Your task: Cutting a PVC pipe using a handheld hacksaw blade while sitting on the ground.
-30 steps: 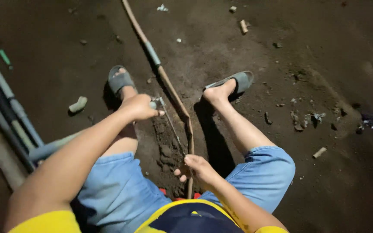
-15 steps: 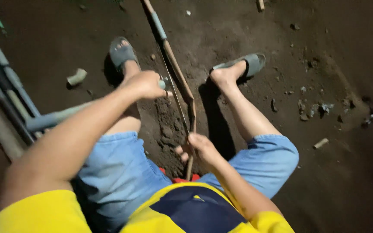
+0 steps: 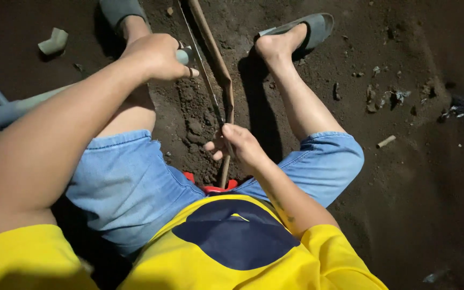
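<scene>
The left hand (image 3: pixel 159 55) is clenched around a pale grey handle (image 3: pixel 185 55), knuckles up, above the dirt floor (image 3: pixel 414 177) between the two feet. From this grip a thin blade (image 3: pixel 202 75) runs down toward the right hand (image 3: pixel 238 146). The right hand is closed around the lower part of a long brown stick (image 3: pixel 222 80), just beside the blade's near end. The stick lies lengthwise between the legs, its far end reaching the floor's top edge near the grey sandal (image 3: pixel 310 29). Loose soil clods (image 3: pixel 194 121) lie directly under both hands.
</scene>
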